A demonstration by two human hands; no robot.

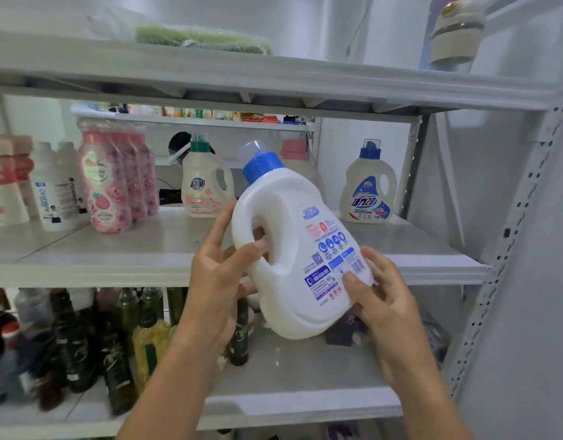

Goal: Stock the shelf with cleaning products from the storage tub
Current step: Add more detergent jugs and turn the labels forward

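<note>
Gripping the jug [289, 236] by its handle, the left hand [223, 274] is curling its fingers through the handle hole, while the right hand [382, 300] is cupping the base with its thumb pressing on the back label. The jug is hanging tilted in the air in front of the middle shelf [140, 249], its cap [262, 166] leaning up and to the left and its base not yet touching the board. Doing this step well is likely meaning bringing the jug upright, turning its front label outward and lowering it into the bare stretch between the green-capped jug [205, 182] and the blue-capped jug [369, 188]. The base should land flat before either hand lets go. The held jug is opaque and capped, so its fill is not showing. Further left, pink bottles [115, 179] and white bottles [56, 188] are standing in rows. Below, dark bottles [115, 338] are crowding the lower board, and one clear bottle [150, 344] among them is showing yellow liquid. The tub is not appearing in view.
</note>
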